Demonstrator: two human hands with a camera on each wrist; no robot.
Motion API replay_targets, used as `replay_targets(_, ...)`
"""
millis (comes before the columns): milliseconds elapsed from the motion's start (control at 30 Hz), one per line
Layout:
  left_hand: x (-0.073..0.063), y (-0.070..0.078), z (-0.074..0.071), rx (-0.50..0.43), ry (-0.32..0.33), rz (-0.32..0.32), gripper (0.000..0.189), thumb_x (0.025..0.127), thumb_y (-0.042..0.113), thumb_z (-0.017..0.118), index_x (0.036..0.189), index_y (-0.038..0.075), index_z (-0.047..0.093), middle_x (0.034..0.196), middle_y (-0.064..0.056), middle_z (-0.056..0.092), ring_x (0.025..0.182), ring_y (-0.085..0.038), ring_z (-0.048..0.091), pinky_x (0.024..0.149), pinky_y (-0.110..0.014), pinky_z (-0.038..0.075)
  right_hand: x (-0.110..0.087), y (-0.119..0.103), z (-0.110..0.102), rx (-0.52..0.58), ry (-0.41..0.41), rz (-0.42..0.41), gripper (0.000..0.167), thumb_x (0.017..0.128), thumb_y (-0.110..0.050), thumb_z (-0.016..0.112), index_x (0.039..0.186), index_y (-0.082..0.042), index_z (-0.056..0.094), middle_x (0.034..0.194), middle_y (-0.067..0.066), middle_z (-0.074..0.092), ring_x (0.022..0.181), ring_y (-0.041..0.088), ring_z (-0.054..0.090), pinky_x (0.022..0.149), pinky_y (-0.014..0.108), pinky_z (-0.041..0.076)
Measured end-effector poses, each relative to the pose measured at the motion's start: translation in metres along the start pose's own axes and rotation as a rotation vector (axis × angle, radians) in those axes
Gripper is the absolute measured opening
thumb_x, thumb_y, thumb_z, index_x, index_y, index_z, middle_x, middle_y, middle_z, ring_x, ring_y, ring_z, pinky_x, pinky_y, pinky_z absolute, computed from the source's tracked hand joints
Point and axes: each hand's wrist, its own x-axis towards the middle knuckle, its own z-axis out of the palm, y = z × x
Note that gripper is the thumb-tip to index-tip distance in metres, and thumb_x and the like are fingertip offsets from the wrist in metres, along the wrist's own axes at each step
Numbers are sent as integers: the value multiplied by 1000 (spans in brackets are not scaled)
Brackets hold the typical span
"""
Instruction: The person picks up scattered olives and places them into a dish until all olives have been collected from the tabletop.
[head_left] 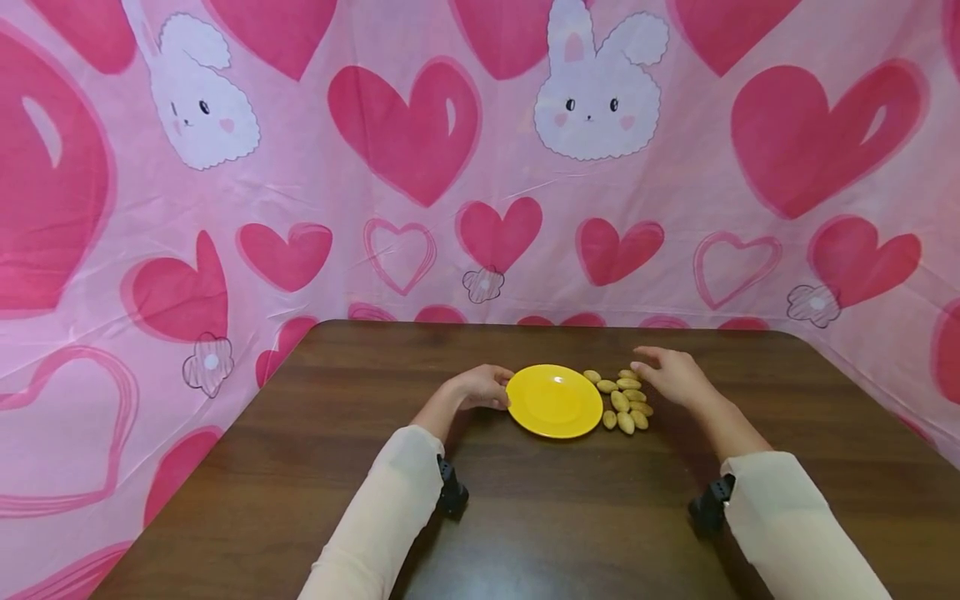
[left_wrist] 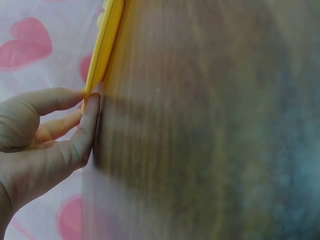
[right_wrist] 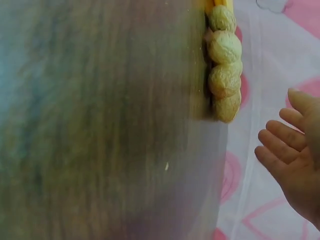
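A round yellow plate (head_left: 553, 402) with no food on it sits on the table. My left hand (head_left: 483, 387) pinches its left rim between thumb and fingers, as the left wrist view also shows on the plate's edge (left_wrist: 102, 50). Just right of the plate, several oval, tan, wrinkled pieces (head_left: 621, 402), like nuts in their shells, lie in a loose cluster. My right hand (head_left: 671, 375) is over the cluster's far right side with fingers spread and nothing in it. In the right wrist view that hand (right_wrist: 292, 150) hovers apart from the row of tan pieces (right_wrist: 225, 80).
The dark wooden table (head_left: 585, 517) reaches back to a pink cloth backdrop (head_left: 420, 275) with hearts and rabbits. A small black wrist camera (head_left: 452, 490) is strapped at the left sleeve, and another black wrist camera (head_left: 708, 504) at the right.
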Motion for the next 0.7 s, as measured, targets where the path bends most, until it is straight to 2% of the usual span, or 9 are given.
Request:
replay_targets(167,-1,-1,0,3,0,2,64,77,-17,60,136,-4,39,110,-15,50,84,-22,55,79,-32,52,4,5,1,58,20,41,45,94,-24,52,124,10,51,116,28,56,106,43,51,89,54,41)
replay_targets(367,-2,-1,0,2,-2,0,63,78,-16,59,136,-4,39,108,-15,50,83,-21,55,79,-31,52,10,9,5,64,-28,88,45,94,-25,50,121,12,52,117,30,54,110,46,46,92,56,38)
replay_targets(700,-3,0,0,-1,-4,10,62,77,-16,60,135,-4,40,108,-14,52,84,-22,56,80,-32,52,20,9,16,81,-60,163,40,93,-22,51,116,11,57,115,29,56,106,44,48,93,54,37)
